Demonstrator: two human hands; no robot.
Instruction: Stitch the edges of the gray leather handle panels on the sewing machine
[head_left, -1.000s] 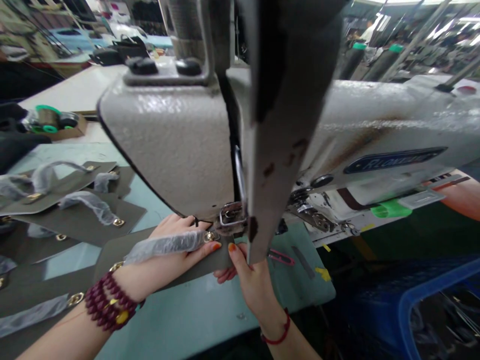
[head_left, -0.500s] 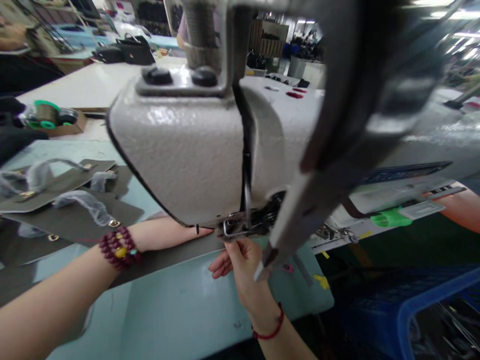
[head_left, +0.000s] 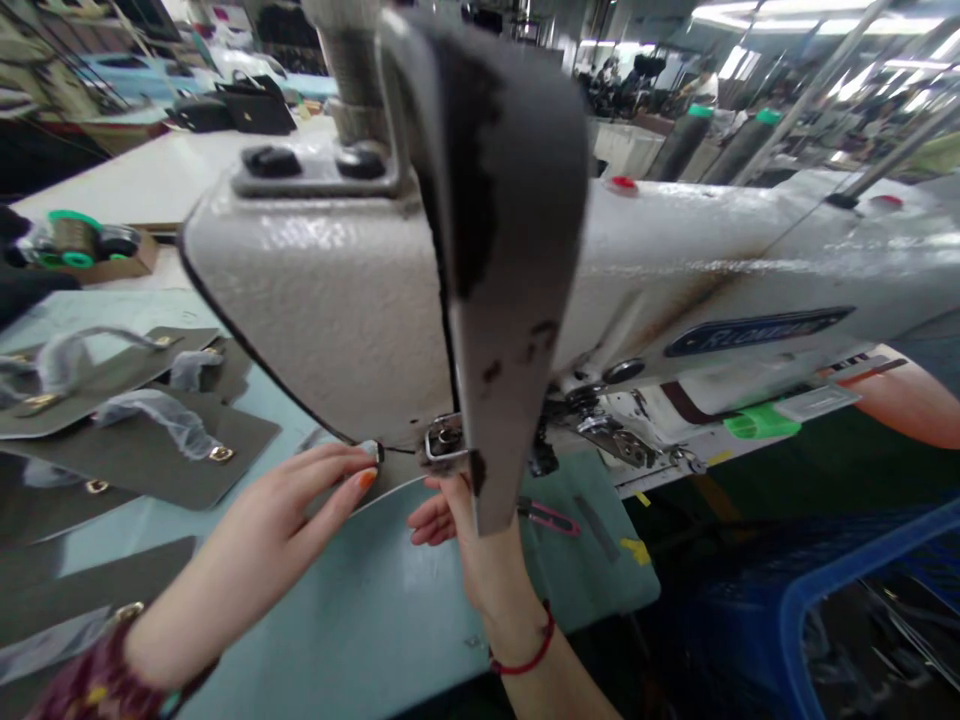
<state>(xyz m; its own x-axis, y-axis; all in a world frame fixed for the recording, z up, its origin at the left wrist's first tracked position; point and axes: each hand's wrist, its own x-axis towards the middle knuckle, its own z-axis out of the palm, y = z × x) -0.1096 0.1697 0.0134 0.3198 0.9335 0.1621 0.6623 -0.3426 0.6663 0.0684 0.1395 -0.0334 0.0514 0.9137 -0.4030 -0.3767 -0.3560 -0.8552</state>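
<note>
Beside the needle area of a white sewing machine (head_left: pixel 315 300), my left hand (head_left: pixel 292 510) pinches a small dark and metallic piece between thumb and forefinger; its kind is unclear. Under these fingertips lies a grey panel (head_left: pixel 386 475), mostly hidden by the hand and machine head. My right hand (head_left: pixel 469 540) has its thumb on the panel's edge below the presser area, the other fingers loosely curled underneath. A curved metal lever (head_left: pixel 506 350) hangs in front and covers part of that hand.
Grey panels with plastic-wrapped handles (head_left: pixel 202 480) lie on the left. A pink cutter (head_left: pixel 551 517) rests on the pale green table (head_left: pixel 337 640). Right of the table stands a blue basket (head_left: pixel 795 640); thread spools (head_left: pixel 75 240) sit in a box at far left.
My left hand has drawn back leftward from behind the machine head, its fingers now in view. The view has shifted, and the lever appears farther left. My right hand stays near the needle.
</note>
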